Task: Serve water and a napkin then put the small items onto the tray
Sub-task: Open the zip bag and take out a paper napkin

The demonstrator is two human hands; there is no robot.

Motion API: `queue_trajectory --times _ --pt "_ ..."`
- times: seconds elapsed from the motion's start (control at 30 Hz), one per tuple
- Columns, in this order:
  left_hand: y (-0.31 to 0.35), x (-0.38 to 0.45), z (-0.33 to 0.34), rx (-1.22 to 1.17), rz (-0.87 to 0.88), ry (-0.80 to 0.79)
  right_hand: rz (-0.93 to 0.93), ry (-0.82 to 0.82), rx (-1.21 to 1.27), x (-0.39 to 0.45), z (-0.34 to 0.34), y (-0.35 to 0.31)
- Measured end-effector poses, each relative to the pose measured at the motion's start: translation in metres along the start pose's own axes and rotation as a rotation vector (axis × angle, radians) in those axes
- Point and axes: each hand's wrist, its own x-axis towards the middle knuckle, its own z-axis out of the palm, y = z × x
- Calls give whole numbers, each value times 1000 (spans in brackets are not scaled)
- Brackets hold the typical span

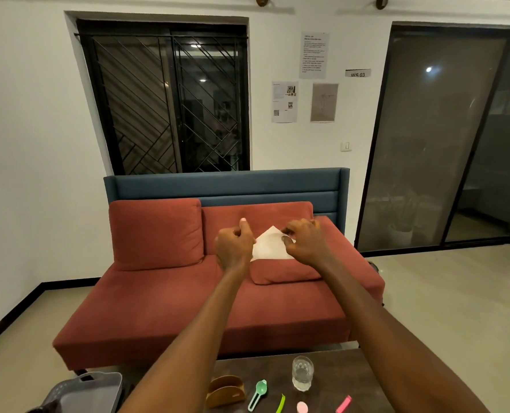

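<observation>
A white napkin (271, 245) is held up at arm's length in front of the red sofa. My left hand (233, 245) pinches its left edge and my right hand (304, 241) pinches its right corner. Down on the dark table (346, 365) stands a glass of water (302, 373). Beside it lie a wooden napkin holder (225, 390), a green scoop (258, 393), a yellow-green strip (280, 403), a pink round piece (302, 407) and a pink clip (343, 404). A grey tray (91, 391) sits at the lower left.
A red sofa (188, 305) with cushions and a blue backrest stands just beyond the table. Behind it are a barred window, papers on the wall and a sliding glass door at the right. Bare floor lies to both sides of the sofa.
</observation>
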Motion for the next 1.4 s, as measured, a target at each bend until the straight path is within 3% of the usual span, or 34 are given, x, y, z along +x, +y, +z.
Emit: queue_trajectory --times 0.03,0.1,0.17,0.23,0.37,0.57,0.8,0.97,1.1,1.23,1.4 --pt "-6 1 -2 79 156 70 38 -69 42 1 0 0" --pt "-15 5 -2 129 266 -99 106 -195 122 3 1 -1" --pt "-21 10 -1 187 172 -402 133 -302 193 4 3 -3" --pt "-31 16 -2 229 81 -568 132 -372 250 2 3 -7" --pt "-50 21 -13 156 -15 -682 155 -403 383 -1 4 -11" --pt "-59 24 -33 111 -51 -669 226 -650 393 -9 14 -13" --pt "-80 27 -65 310 -64 -986 272 -667 396 -18 29 -18" --pt "-111 21 -80 260 -173 -989 274 -712 338 -28 52 -12" --pt "-144 18 -85 361 -206 -962 279 -777 327 -47 82 -9" --pt "-188 12 -84 287 -275 -801 313 -743 316 -70 127 -7" --pt "-244 4 -80 396 -302 -617 338 -733 276 -94 194 -5"
